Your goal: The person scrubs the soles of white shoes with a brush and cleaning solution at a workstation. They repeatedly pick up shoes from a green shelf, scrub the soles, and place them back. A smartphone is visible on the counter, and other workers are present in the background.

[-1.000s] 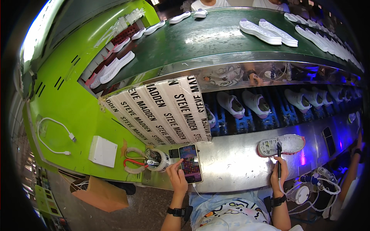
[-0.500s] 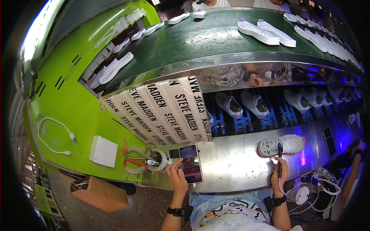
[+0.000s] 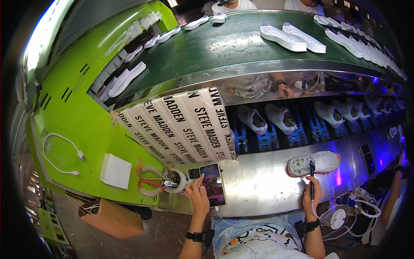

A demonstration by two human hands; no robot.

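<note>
My left hand (image 3: 198, 197) is at the left edge of a phone (image 3: 214, 184) that lies on the metal bench with a lit, colourful screen. Its index finger stretches onto the screen; nothing is held in that hand. My right hand (image 3: 313, 194) grips a slim black-handled brush-like tool (image 3: 312, 183). The tool's dark head rests on a white shoe sole (image 3: 324, 161) with a gridded hollow inside and a pinkish edge, lying on the bench. Just left of the phone sit a small black case (image 3: 194, 173) and a clear jar of tools (image 3: 176, 180).
A green conveyor (image 3: 207, 52) carries white soles (image 3: 282, 38). Below it, white shoes (image 3: 281, 118) stand on a blue rack. A printed cardboard panel (image 3: 185, 127) stands upright. On the green surface are a white box (image 3: 115, 171), a cable (image 3: 56, 160) and red-handled pliers (image 3: 151, 187).
The soles on the conveyor and the shoes below have shifted slightly left. My left index finger is a little higher on the phone screen. My right hand stays nearly still on the tool.
</note>
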